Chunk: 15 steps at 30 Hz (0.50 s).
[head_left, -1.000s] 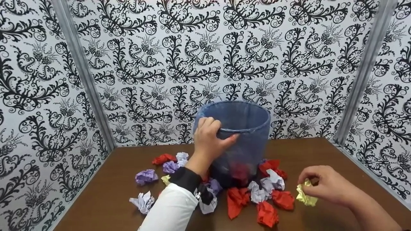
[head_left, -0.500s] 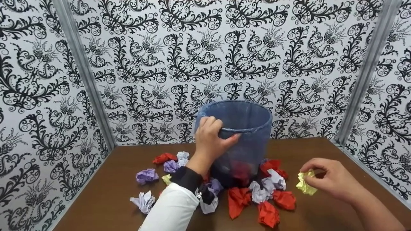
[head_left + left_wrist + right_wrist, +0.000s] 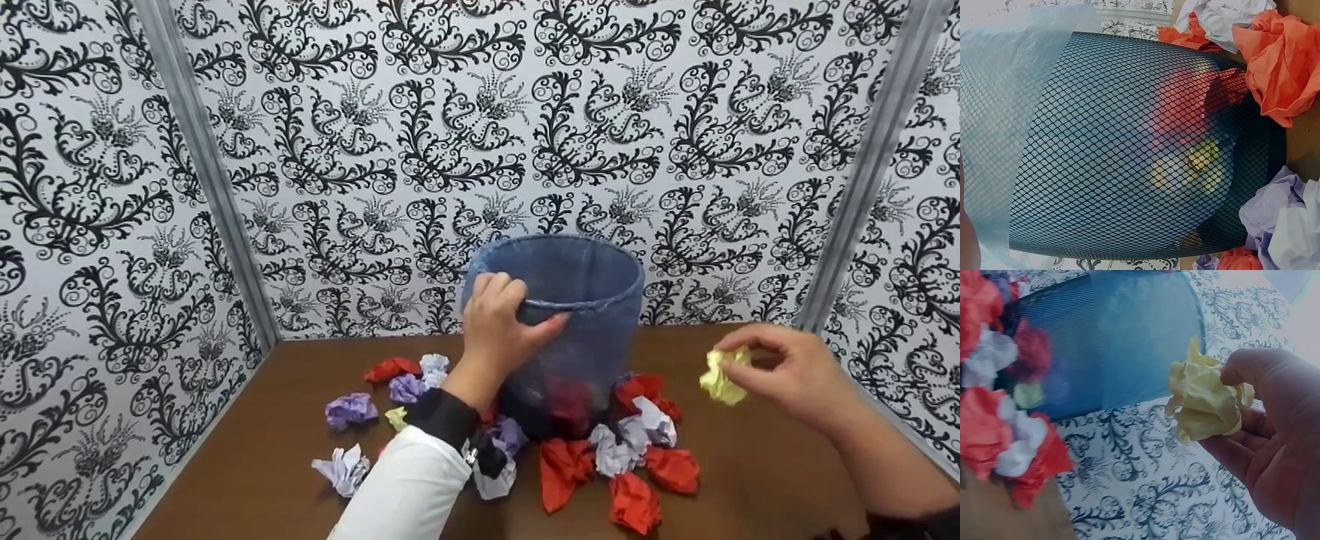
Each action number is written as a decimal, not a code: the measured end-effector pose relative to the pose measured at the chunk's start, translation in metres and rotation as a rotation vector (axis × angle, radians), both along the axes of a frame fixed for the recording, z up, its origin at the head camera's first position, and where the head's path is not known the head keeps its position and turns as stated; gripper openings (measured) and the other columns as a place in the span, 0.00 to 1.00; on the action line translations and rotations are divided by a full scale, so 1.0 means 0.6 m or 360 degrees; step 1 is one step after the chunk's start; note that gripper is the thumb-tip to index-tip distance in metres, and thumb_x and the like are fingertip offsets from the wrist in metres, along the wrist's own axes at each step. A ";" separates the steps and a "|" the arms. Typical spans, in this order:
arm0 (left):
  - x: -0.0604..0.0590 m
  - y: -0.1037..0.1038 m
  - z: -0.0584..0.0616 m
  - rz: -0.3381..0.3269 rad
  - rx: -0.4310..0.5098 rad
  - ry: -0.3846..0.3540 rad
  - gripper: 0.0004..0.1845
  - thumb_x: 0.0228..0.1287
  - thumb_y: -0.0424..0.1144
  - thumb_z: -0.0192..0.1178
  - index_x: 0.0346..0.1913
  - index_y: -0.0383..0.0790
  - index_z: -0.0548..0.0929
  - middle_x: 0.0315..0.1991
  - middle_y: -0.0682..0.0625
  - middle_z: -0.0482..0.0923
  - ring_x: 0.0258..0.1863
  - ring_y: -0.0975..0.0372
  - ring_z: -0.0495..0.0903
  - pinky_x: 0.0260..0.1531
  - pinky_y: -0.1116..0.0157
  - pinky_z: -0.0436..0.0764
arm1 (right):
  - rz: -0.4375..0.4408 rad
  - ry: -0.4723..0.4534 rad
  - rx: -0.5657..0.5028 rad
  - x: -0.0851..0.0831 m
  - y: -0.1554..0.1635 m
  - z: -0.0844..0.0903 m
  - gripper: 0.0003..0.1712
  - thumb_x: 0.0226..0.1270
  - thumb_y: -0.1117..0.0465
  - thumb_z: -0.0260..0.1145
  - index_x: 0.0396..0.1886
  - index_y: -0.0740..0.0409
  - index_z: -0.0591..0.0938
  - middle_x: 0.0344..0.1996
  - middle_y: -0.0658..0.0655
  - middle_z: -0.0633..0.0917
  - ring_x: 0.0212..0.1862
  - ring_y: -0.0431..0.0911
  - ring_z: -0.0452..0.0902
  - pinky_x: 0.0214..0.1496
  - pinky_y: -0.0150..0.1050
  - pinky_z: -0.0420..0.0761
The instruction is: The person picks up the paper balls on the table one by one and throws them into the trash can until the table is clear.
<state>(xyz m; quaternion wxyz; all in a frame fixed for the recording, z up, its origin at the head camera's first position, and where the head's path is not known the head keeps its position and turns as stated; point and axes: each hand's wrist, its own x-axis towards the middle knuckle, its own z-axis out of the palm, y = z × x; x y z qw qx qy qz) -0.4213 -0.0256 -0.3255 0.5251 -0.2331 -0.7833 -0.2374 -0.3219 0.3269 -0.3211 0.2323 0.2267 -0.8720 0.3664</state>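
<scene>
A black mesh wastebasket (image 3: 574, 330) lined with a blue bag stands at the back of a brown table (image 3: 247, 465). My left hand (image 3: 502, 330) grips its near rim, fingers curled over the edge. My right hand (image 3: 780, 371) pinches a crumpled yellow paper ball (image 3: 720, 375), held above the table to the right of the basket. The right wrist view shows the yellow ball (image 3: 1204, 402) between thumb and fingers, with the basket (image 3: 1123, 343) beyond. Through the mesh (image 3: 1129, 146) red and yellow paper shows inside.
Several crumpled balls, red (image 3: 564, 466), white (image 3: 343, 469) and purple (image 3: 351, 409), lie scattered round the basket's foot. Patterned black-and-white walls (image 3: 420, 150) close in the table on three sides, with metal posts (image 3: 202, 172) at the corners.
My right hand has lifted the yellow paper ball off the table and raised it, a little toward the basket. The left hand has kept its grip on the rim.
</scene>
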 end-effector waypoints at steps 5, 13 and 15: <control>0.000 0.000 0.000 0.0003 0.0001 -0.0012 0.31 0.45 0.70 0.64 0.22 0.47 0.66 0.27 0.55 0.63 0.38 0.60 0.67 0.30 0.63 0.71 | -0.0069 0.0036 0.0055 -0.019 -0.013 0.061 0.10 0.63 0.58 0.69 0.41 0.57 0.84 0.31 0.58 0.83 0.25 0.44 0.80 0.23 0.35 0.81; 0.001 0.000 0.002 0.0015 -0.0018 -0.0051 0.30 0.46 0.71 0.64 0.23 0.48 0.67 0.28 0.56 0.64 0.39 0.61 0.67 0.34 0.63 0.71 | -0.0206 0.0136 0.0093 -0.056 -0.058 0.152 0.11 0.61 0.52 0.71 0.39 0.53 0.85 0.39 0.57 0.84 0.33 0.42 0.79 0.26 0.33 0.81; 0.002 0.000 0.001 0.0019 -0.0020 -0.0061 0.30 0.46 0.71 0.63 0.23 0.48 0.67 0.28 0.56 0.64 0.39 0.61 0.67 0.34 0.63 0.71 | -0.0217 0.0137 0.0099 -0.064 -0.074 0.168 0.12 0.61 0.51 0.70 0.39 0.53 0.85 0.38 0.56 0.84 0.34 0.46 0.79 0.26 0.33 0.81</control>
